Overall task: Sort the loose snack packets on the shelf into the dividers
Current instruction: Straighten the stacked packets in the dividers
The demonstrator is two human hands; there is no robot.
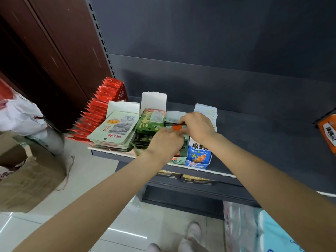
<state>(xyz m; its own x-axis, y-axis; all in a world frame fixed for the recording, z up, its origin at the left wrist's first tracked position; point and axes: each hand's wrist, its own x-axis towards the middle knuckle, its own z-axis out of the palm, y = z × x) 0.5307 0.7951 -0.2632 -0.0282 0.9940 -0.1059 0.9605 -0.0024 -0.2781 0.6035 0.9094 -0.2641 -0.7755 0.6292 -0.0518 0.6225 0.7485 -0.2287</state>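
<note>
Both hands [181, 131] on packets [177, 127] (shelf-front edge)

Glossy pale floor tiles [101, 180], dark grey back panel [218, 42].

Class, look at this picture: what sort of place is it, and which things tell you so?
Probably a small shop: a metal shelf holds display boxes of snack packets, and an opened cardboard box sits on the tiled floor.
</note>
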